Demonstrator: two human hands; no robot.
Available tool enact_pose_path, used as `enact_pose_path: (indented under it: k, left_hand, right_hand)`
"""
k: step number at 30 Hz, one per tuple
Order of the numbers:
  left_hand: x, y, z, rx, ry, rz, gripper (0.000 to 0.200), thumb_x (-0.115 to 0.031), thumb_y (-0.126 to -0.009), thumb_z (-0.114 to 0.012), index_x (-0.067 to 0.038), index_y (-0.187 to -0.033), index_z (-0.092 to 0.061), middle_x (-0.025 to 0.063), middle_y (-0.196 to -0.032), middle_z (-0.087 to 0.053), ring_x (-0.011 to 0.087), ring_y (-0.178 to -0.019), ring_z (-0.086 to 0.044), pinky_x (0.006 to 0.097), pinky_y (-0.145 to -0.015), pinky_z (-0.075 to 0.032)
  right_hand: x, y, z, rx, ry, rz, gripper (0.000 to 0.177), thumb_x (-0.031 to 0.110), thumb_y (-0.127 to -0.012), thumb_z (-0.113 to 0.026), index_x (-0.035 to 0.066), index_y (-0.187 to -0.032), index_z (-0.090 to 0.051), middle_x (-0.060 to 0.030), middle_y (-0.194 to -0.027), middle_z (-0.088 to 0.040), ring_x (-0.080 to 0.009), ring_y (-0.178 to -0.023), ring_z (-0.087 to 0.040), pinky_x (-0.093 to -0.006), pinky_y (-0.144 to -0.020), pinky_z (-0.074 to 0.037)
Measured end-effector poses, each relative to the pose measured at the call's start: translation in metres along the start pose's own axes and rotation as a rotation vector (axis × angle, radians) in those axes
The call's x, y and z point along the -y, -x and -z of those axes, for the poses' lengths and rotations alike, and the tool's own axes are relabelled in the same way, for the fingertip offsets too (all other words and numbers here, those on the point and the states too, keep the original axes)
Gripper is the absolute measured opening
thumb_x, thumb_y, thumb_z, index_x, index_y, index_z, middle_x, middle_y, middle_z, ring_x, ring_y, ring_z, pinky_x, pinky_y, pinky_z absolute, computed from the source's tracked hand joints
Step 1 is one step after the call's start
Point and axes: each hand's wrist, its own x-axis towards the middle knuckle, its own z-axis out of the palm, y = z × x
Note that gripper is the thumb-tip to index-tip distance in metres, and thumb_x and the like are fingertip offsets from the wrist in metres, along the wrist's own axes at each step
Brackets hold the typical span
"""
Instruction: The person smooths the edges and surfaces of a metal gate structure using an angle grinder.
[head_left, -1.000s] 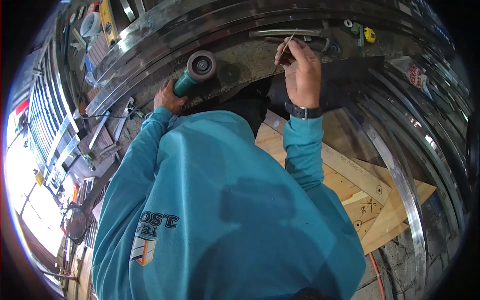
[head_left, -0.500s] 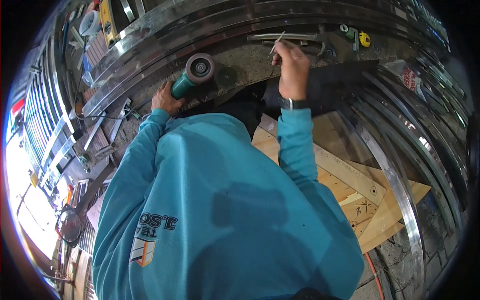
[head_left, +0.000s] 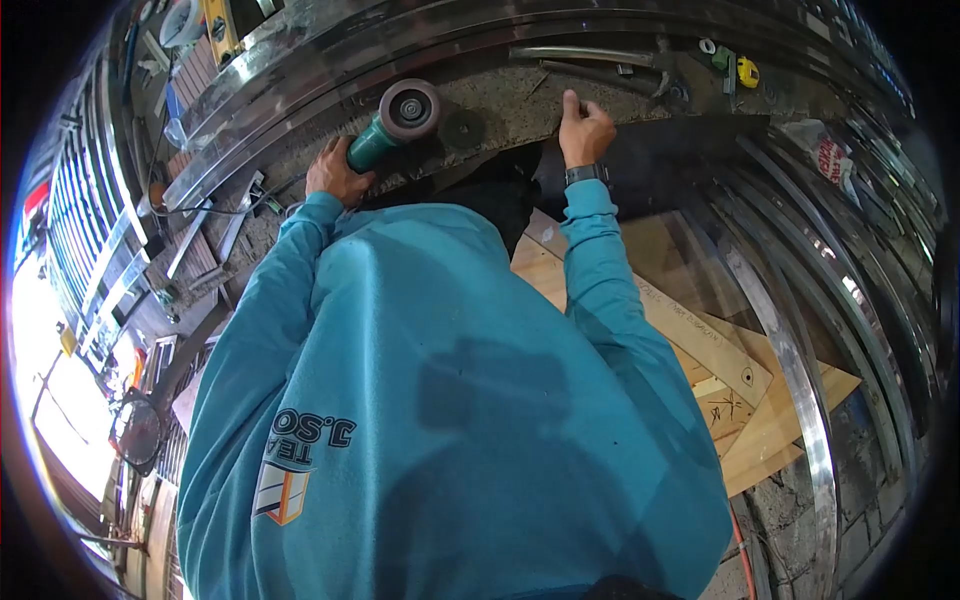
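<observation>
My left hand (head_left: 340, 175) is wrapped around the green body of an angle grinder (head_left: 372, 147). The grinder's round disc (head_left: 409, 109) faces up towards me, over the concrete. My right hand (head_left: 586, 131) is raised over the edge of the concrete, with a dark watch (head_left: 586, 174) on the wrist. Its thumb stands apart from the half-curled fingers, and nothing shows between them. A thin sliver (head_left: 538, 86) lies on the concrete just beyond this hand. Between the hands is a dark round disc (head_left: 462, 128).
Long metal bars (head_left: 330, 60) run along the far side, and more metal strips (head_left: 800, 350) lie to the right. A metal hammer-like tool (head_left: 590, 58) and a yellow tape measure (head_left: 747, 72) lie ahead. Marked plywood (head_left: 790, 440) is at lower right.
The thin pointed piece that was between my right fingers is out of them, and that hand has drawn back towards me. My left hand still holds the grinder, slightly shifted.
</observation>
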Motion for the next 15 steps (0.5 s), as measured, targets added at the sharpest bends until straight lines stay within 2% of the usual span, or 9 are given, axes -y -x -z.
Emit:
enact_pose_path:
  k: [1,3,4,6,7,9,10,12,15]
  left_hand:
    - [0.000,0.000,0.000,0.000,0.005,-0.005,0.064,-0.031,-0.071,-0.078,-0.009,-0.127,-0.058,0.0154,-0.122,-0.062,0.0378,-0.114,-0.061,0.0467,-0.100,-0.049]
    - [-0.001,0.000,0.001,0.003,0.002,-0.002,0.064,-0.031,-0.071,-0.078,-0.009,-0.127,-0.058,0.0153,-0.121,-0.062,0.0378,-0.114,-0.061,0.0468,-0.100,-0.049]
    - [-0.001,0.000,0.001,0.005,0.000,0.002,0.064,-0.031,-0.071,-0.078,-0.009,-0.127,-0.058,0.0153,-0.121,-0.062,0.0377,-0.114,-0.061,0.0468,-0.100,-0.048]
    - [0.001,0.001,0.000,-0.005,-0.001,-0.004,0.063,-0.031,-0.071,-0.078,-0.009,-0.127,-0.058,0.0152,-0.121,-0.062,0.0377,-0.114,-0.061,0.0470,-0.100,-0.048]
    - [0.001,0.000,-0.001,-0.015,0.002,-0.014,0.063,-0.031,-0.071,-0.078,-0.009,-0.126,-0.058,0.0151,-0.121,-0.062,0.0377,-0.114,-0.061,0.0472,-0.100,-0.048]
    - [0.001,0.000,-0.001,-0.012,0.002,-0.006,0.063,-0.031,-0.071,-0.078,-0.009,-0.126,-0.058,0.0151,-0.121,-0.062,0.0377,-0.114,-0.061,0.0472,-0.100,-0.048]
    - [0.000,0.000,-0.001,-0.006,0.002,0.001,0.062,-0.031,-0.071,-0.078,-0.009,-0.126,-0.058,0.0152,-0.121,-0.062,0.0377,-0.114,-0.061,0.0473,-0.100,-0.048]
    - [0.000,0.000,-0.003,-0.018,0.002,-0.001,0.063,-0.031,-0.072,-0.078,-0.009,-0.127,-0.058,0.0151,-0.121,-0.062,0.0376,-0.114,-0.061,0.0472,-0.100,-0.048]
    - [0.004,-0.001,-0.003,-0.012,0.007,-0.001,0.063,-0.031,-0.072,-0.078,-0.009,-0.127,-0.058,0.0151,-0.122,-0.062,0.0373,-0.114,-0.061,0.0471,-0.100,-0.048]
  right_hand:
    - [0.002,-0.003,0.002,0.000,0.001,-0.001,0.017,0.017,-0.081,-0.078,0.003,-0.089,-0.074,-0.0176,-0.088,-0.072,-0.0350,-0.085,-0.069,-0.0427,-0.074,-0.054]
    - [0.007,-0.012,0.002,-0.022,-0.162,0.353,0.022,0.026,-0.087,-0.073,0.004,-0.088,-0.072,-0.0180,-0.083,-0.071,-0.0384,-0.080,-0.068,-0.0465,-0.071,-0.053]
    - [0.011,-0.017,0.002,-0.021,-0.164,0.354,0.022,0.026,-0.087,-0.073,0.004,-0.088,-0.072,-0.0180,-0.083,-0.071,-0.0384,-0.080,-0.068,-0.0465,-0.071,-0.053]
    - [0.017,-0.025,0.002,0.200,0.114,0.504,0.026,0.030,-0.091,-0.068,0.004,-0.087,-0.068,-0.0190,-0.078,-0.069,-0.0414,-0.077,-0.066,-0.0498,-0.068,-0.052]
    - [0.019,-0.030,-0.001,0.200,0.114,0.505,0.026,0.030,-0.091,-0.068,0.004,-0.087,-0.068,-0.0190,-0.078,-0.069,-0.0414,-0.077,-0.066,-0.0498,-0.068,-0.052]
    - [0.026,-0.040,-0.003,0.075,-0.072,0.699,0.027,0.031,-0.092,-0.067,0.005,-0.086,-0.067,-0.0199,-0.077,-0.067,-0.0436,-0.076,-0.065,-0.0514,-0.067,-0.051]
    - [0.029,-0.042,0.000,0.073,-0.069,0.705,0.027,0.031,-0.092,-0.067,0.005,-0.086,-0.067,-0.0199,-0.077,-0.067,-0.0436,-0.076,-0.065,-0.0514,-0.067,-0.051]
    - [0.035,-0.046,0.008,0.301,0.291,0.467,0.022,0.026,-0.090,-0.068,0.005,-0.086,-0.066,-0.0205,-0.080,-0.068,-0.0433,-0.078,-0.065,-0.0514,-0.069,-0.051]
    - [0.021,-0.045,0.005,0.193,0.078,0.551,0.022,0.025,-0.091,-0.068,0.004,-0.085,-0.066,-0.0204,-0.080,-0.068,-0.0434,-0.078,-0.065,-0.0519,-0.069,-0.051]
